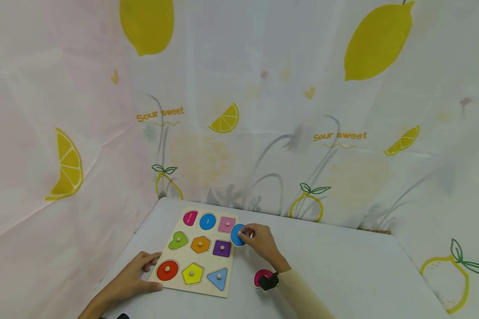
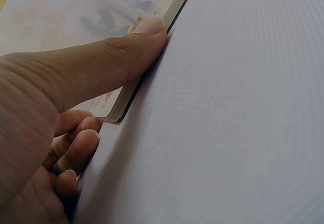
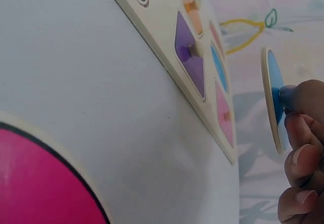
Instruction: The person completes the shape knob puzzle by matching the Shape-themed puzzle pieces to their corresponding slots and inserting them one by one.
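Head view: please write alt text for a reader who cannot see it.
A right hand lifts a round blue wooden piece by its knob, beside a wooden shape puzzle board on a white table. The left hand steadies the board's left edge.

— What is hidden near the right hand (image 1: 261,241)?
— Its wrist strap covers part of the pink piece (image 1: 261,276); its fingers (image 3: 298,133) cover the blue disc's (image 1: 237,235) knob.
— And at the left hand (image 1: 133,277)?
— The wrist view cuts the puzzle board (image 2: 152,47) to an edge; the markings on its pieces are too small to read.
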The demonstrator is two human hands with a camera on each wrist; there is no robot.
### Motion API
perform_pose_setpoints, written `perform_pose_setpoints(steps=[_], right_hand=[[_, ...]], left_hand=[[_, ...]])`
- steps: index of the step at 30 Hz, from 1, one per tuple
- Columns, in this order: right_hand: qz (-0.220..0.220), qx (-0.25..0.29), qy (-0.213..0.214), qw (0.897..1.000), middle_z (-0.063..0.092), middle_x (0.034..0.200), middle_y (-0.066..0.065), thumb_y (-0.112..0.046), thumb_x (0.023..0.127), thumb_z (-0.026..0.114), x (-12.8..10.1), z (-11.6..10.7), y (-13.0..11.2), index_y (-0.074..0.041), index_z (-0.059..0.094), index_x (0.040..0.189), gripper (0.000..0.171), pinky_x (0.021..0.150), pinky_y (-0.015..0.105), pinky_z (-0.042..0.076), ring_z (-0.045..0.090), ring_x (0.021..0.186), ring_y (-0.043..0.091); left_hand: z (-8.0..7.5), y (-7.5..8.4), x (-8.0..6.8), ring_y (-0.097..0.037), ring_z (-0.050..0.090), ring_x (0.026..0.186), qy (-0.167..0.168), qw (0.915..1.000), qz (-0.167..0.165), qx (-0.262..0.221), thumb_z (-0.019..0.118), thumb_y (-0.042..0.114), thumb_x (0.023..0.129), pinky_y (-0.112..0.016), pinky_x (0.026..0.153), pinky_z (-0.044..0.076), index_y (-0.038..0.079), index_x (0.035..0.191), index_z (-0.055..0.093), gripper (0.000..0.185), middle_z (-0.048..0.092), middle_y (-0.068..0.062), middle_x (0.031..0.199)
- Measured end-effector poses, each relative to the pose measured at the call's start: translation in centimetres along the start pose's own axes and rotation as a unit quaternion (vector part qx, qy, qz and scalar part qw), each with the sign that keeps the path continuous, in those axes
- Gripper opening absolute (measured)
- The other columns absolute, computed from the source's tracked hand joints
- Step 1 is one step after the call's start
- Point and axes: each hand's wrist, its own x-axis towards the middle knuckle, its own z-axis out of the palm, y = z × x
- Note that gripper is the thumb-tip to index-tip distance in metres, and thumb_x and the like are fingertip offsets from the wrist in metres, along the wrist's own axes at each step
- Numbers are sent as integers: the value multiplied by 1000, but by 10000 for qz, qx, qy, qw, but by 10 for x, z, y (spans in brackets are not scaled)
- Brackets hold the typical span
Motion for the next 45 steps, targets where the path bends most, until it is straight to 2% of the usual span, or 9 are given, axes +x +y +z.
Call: perform_pose_setpoints(steps=[20,31,38,45], right_hand=[[-138,38,-118,9998,56,69,-9,-25,94,77,32,27,-12,-11,78,94,14,52,21,40,48,65,6],[-64,-77,-142,9998,55,69,-8,-24,94,77,44,46,-17,-11,78,95,14,54,20,40,47,63,6],[157,-184,-350,9991,55,69,-9,-25,94,76,48,62,-16,-14,77,91,11,53,21,41,48,63,5],[56,-424,-390,9983,56,68,-10,-25,95,75,61,67,-17,-13,79,94,12,55,22,43,49,61,5]], left_hand=[[3,2,3,-21,43,99,-11,9996,-281,-6,99,34,62,-31,77,41,2,146,55,100,46,-5,102],[3,1,1,-22,43,99,8,9997,-232,-35,98,33,63,-32,78,40,2,146,54,99,45,-5,103],[4,3,-1,-21,43,99,9,9998,-216,-35,99,34,62,-29,78,40,3,146,55,100,46,-4,103],[1,7,-2,-21,43,99,60,9998,-175,41,99,33,63,-29,77,40,2,145,55,99,46,-4,103]])
